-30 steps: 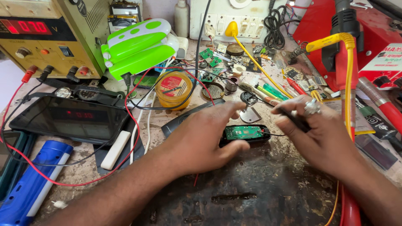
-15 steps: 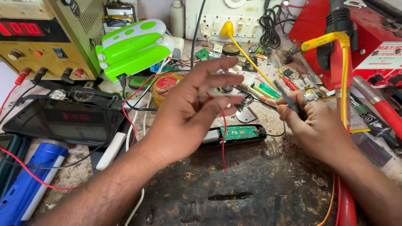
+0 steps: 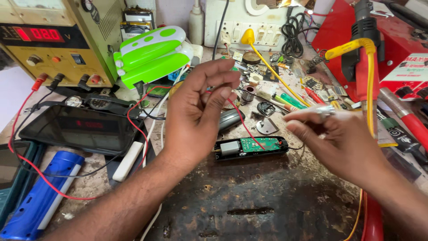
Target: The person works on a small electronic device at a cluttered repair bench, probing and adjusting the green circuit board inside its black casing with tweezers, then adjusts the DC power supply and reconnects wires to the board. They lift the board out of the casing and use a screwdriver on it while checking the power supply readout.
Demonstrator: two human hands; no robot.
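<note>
An open black casing with a green circuit board [image 3: 249,146] and a small metal motor lies on the worn dark bench top [image 3: 249,201]. My left hand [image 3: 200,111] is raised above and left of it, with thumb and fingers pinched on a thin red wire [image 3: 243,122] that runs down to the board. My right hand [image 3: 339,138], blurred and wearing a ring, hovers right of the casing with its fingers pressed together. A thin black wire [image 3: 296,146] leads from the board's right end up to those fingertips.
A yellow power supply [image 3: 44,40] with a red display stands back left, beside a green-and-white device [image 3: 151,53]. A dark flat meter [image 3: 80,127] and a blue tube [image 3: 40,196] lie left. A red station [image 3: 392,49], a yellow hose [image 3: 370,80] and scattered tools crowd the right.
My left hand has risen off the casing, pulling the red wire up with it. My right hand has shifted down and right, and the dark tool it held is no longer visible.
</note>
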